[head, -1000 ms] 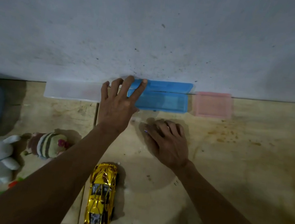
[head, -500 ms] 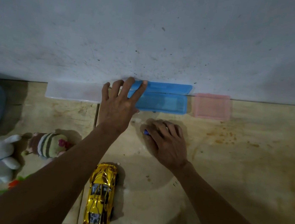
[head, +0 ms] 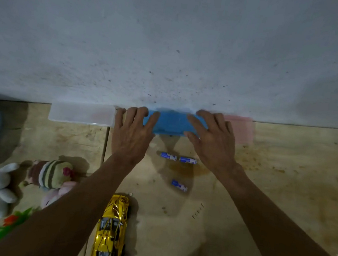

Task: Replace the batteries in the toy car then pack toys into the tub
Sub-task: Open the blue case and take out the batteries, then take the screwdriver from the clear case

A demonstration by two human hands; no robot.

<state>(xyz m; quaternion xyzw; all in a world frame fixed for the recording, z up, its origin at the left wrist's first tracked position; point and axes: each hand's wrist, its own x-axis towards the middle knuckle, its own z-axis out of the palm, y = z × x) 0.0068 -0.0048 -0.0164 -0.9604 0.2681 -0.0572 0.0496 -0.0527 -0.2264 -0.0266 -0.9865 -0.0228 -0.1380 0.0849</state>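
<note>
On blue box (head: 172, 123), perhaps plastic: both hands (head: 133, 136)

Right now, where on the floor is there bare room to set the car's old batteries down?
Free: the floor right of the right hand, below the pink box. Crowded: the left, where the plush toys lie, and the middle, with three batteries and the gold car.

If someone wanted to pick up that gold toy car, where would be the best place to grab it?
Probably across its middle, from above: the gold toy car sits on its wheels on the floor, long and narrow, so thumb and fingers can pinch its two long sides. The left forearm lies close by its left, so the right hand has clearer access.
</note>
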